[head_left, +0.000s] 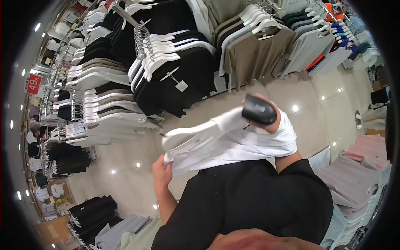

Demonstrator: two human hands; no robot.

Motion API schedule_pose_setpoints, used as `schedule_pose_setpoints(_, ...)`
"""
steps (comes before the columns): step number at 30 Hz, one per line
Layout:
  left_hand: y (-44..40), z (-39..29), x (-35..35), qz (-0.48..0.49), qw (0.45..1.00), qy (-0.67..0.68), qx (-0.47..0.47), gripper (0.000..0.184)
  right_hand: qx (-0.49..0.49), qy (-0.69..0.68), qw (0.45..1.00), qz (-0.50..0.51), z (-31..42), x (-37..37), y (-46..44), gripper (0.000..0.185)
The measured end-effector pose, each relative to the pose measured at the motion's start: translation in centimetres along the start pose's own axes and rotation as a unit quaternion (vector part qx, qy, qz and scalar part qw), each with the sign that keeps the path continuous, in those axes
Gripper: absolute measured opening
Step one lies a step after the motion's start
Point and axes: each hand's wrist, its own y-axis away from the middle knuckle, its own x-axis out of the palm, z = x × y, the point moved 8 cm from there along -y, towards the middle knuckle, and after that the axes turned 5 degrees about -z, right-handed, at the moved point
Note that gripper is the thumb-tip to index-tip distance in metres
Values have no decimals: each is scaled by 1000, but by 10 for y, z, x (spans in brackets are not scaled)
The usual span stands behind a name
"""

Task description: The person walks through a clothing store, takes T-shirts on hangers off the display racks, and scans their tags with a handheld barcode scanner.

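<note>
A white shirt (233, 146) stretches in front of my chest, with a white hanger (183, 134) along its upper edge. At the left end, my left hand (161, 171) is closed on the shirt where it meets the hanger. My right hand (273, 121) grips a black handheld device (259, 109), which looks like a barcode scanner. Part of the shirt drapes over my right forearm. Behind the device most of my right fingers are hidden.
Racks of black shirts (179, 79) and a brown shirt (256, 52) stand ahead. More white hangers (104, 100) fill the left rack. Folded pink and grey clothes (354, 179) lie at the right. A red price sign (33, 83) hangs far left, above tiled floor (125, 166).
</note>
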Motion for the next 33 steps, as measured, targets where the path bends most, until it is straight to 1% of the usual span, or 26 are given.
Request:
schedule_pose_setpoints(1, 6, 6, 0, -17, 998, 43, -32, 10, 31, 103, 994, -19, -28, -22, 2, 45)
schedule_pose_setpoints(2, 10, 8, 2, -17, 998, 48, -31, 10, 53, 31, 994, -92, -52, -44, 0, 36)
schedule_pose_setpoints(4, 14, 19, -15, -122, 986, 90, -70, 15, 80, -15, 981, -176, -65, -65, -5, 22)
schedule_pose_setpoints(5, 16, 23, -19, -143, 979, 105, -100, 22, 119, 0, 977, -175, -95, -75, -2, 18)
schedule_pose_setpoints(6, 16, 22, -16, -145, 979, 107, -97, 22, 157, 15, 972, -173, -133, -87, 4, 14)
schedule_pose_setpoints(7, 18, 25, -20, -190, 965, 141, -111, 25, 232, 93, 954, -164, -175, -102, 14, 22)
schedule_pose_setpoints(8, 20, 28, -22, -235, 948, 176, -125, 28, 227, 96, 955, -163, -188, -114, 19, 22)
schedule_pose_setpoints(9, 19, 23, -19, -238, 946, 181, -126, 28, 275, 147, 944, -104, -207, -118, 31, 22)
schedule_pose_setpoints(11, 25, 11, -26, -307, 922, 201, -128, 31, 370, 245, 896, 15, -237, -121, 76, 23)
schedule_pose_setpoints(14, 28, 15, -34, -325, 915, 199, -130, 29, 482, 380, 765, 194, -261, -135, 154, 28)
schedule_pose_setpoints(15, 29, 11, -39, -336, 910, 200, -137, 29, 465, 384, 770, 209, -252, -139, 174, 35)
schedule_pose_setpoints(16, 27, 3, -45, -327, 914, 193, -144, 27, 476, 383, 741, 278, -299, -154, 207, 31)
schedule_pose_setpoints(18, 28, 8, -51, -341, 907, 183, -164, 26, 525, 374, 717, 265, -238, -147, 204, 30)
schedule_pose_setpoints(19, 23, 12, -47, -307, 924, 189, -129, 24, 515, 383, 713, 283, -228, -147, 201, 30)
schedule_pose_setpoints(20, 17, 11, -43, -270, 939, 195, -91, 22, 510, 358, 750, 221, -220, -151, 191, 30)
schedule_pose_setpoints(21, 14, 0, -48, -283, 935, 191, -100, 22, 503, 329, 784, 156, -209, -157, 177, 29)
schedule_pose_setpoints(23, -6, -60, -48, -218, 975, 37, -24, 17, 395, 295, 866, 83, -155, -138, 118, 26)
schedule_pose_setpoints(24, -13, -70, -47, -225, 973, 34, -31, 17, 335, 276, 900, 41, -128, -130, 90, 25)
schedule_pose_setpoints(25, -21, -82, -45, -199, 980, -1, -2, 16, 219, 232, 948, 12, -93, -115, 53, 25)
schedule_pose_setpoints(26, -31, -92, -40, -165, 985, -33, 30, 15, 103, 184, 977, -25, -49, -102, 24, 26)
schedule_pose_setpoints(27, -38, -93, -42, -170, 984, -35, 27, 15, 47, 146, 988, -6, 2, -75, -1, 31)
schedule_pose_setpoints(28, -46, -99, -42, -154, 985, -50, 62, 14, -10, 106, 994, 12, 44, -49, -23, 37)
schedule_pose_setpoints(29, -53, -104, -42, -137, 984, -64, 96, 13, -94, 141, 985, 38, 65, -32, -39, 41)
schedule_pose_setpoints(30, -60, -106, -46, -142, 983, -65, 94, 13, -179, 174, 966, 62, 80, -17, -51, 45)
schedule_pose_setpoints(31, -68, -109, -47, -124, 986, -60, 94, 14, -184, 173, 965, 66, 83, -10, -65, 45)
schedule_pose_setpoints(33, -85, -110, -50, -113, 988, -54, 94, 15, -257, 299, 901, 183, 87, 25, -82, 48)
